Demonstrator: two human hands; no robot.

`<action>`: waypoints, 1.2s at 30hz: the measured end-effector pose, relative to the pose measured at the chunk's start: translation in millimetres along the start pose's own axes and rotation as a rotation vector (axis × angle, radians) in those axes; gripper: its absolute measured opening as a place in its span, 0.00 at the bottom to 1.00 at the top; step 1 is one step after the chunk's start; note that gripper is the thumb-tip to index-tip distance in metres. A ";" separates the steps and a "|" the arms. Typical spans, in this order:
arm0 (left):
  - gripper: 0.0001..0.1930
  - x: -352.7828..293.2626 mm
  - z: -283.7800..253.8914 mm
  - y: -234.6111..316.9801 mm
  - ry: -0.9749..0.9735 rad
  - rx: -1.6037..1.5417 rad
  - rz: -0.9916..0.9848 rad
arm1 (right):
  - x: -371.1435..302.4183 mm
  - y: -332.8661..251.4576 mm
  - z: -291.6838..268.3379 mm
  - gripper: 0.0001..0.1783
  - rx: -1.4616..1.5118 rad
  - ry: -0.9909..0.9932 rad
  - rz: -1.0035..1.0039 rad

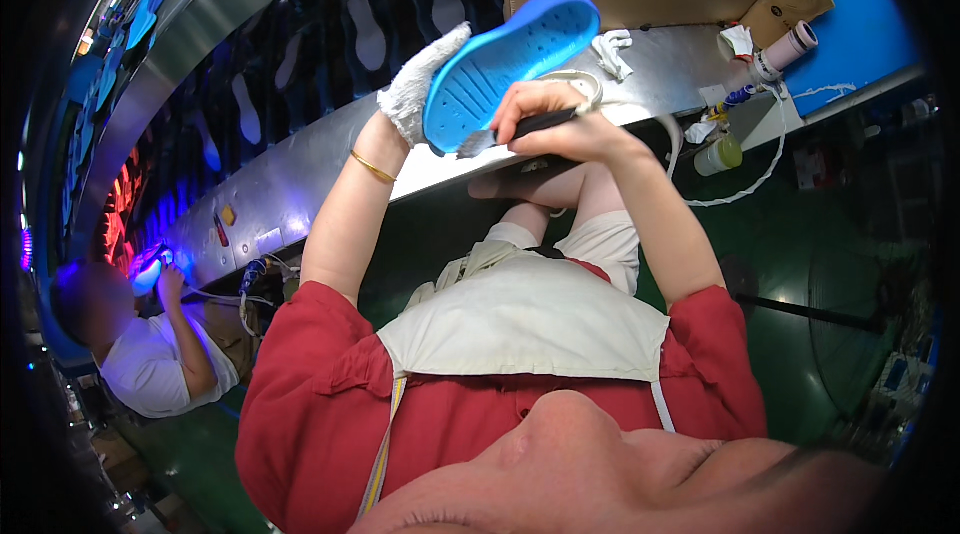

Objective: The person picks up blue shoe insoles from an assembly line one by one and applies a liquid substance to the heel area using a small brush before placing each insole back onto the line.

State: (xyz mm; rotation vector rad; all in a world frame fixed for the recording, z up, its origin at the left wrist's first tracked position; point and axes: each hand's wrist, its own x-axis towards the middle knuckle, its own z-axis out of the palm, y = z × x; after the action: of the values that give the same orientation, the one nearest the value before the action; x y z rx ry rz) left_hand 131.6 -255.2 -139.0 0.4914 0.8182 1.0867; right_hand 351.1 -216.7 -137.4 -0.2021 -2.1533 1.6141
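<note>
A blue shoe sole (pixel 500 59) is held up over the bench edge, tilted, its grooved and dotted inner face turned up. My left hand (pixel 425 79), in a white fabric glove, is closed on the sole's left edge; some of its fingers are hidden behind the sole. My bare right hand (pixel 555 119) is wrapped round the black handle of a brush (pixel 545 121). Its flat greyish tip lies at the near end of the sole; I cannot tell whether it touches. A pale tube (pixel 598 89) loops beside the handle's back end.
A metal ledge (pixel 300 169) borders a dark conveyor with several grey soles (pixel 368 32). On the right are a crumpled white cloth (pixel 612 54), a pink cylinder (pixel 790 46), a jar (pixel 718 156) and a hanging white cord (pixel 740 196). A co-worker (pixel 165 364) sits at far left.
</note>
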 end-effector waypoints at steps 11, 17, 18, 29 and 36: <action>0.23 -13.9 29.3 -3.0 0.007 0.194 -0.053 | -8.0 -9.6 -34.4 0.06 -0.021 -0.073 0.181; 0.32 -15.4 33.1 -10.3 0.107 0.339 -0.046 | -18.9 -13.9 -31.0 0.06 -0.227 0.031 0.186; 0.32 -14.0 32.7 -12.4 0.092 0.344 -0.052 | -23.3 -11.6 -36.6 0.07 -0.167 0.019 0.149; 0.40 -31.2 33.0 -62.3 -0.140 -0.152 0.130 | -25.0 6.1 -72.6 0.11 0.065 0.662 -0.024; 0.34 -42.4 29.0 -53.7 -0.141 -0.186 0.296 | -33.5 -5.2 8.7 0.06 0.003 0.402 -0.184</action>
State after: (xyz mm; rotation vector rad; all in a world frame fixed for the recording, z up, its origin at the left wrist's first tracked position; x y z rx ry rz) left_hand 175.9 -314.7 -144.8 0.5362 0.5237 1.3701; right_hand 378.0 -238.3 -143.0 -0.2909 -1.8065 1.3409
